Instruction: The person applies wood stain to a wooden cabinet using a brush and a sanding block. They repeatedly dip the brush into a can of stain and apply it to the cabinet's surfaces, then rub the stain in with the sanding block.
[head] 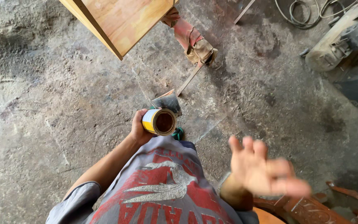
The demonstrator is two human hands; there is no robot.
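My left hand (139,126) grips a small open tin can (159,121) with a yellow and white side and dark brown liquid inside, held in front of my chest and tilted so its mouth faces the camera. My right hand (266,171) is out to the right, blurred, fingers spread and holding nothing. It hovers above a carved reddish wooden chair frame (307,205). Just beyond the can, a putty knife with a wide dusty blade (167,101) and long handle lies on the concrete floor.
A plywood panel (123,20) stands at the top. A reddish cloth and worn bag (193,41) lie beside it. A dusty power tool (340,39) and coiled cables (303,12) are at the top right. The concrete floor (42,103) is rough and dusty.
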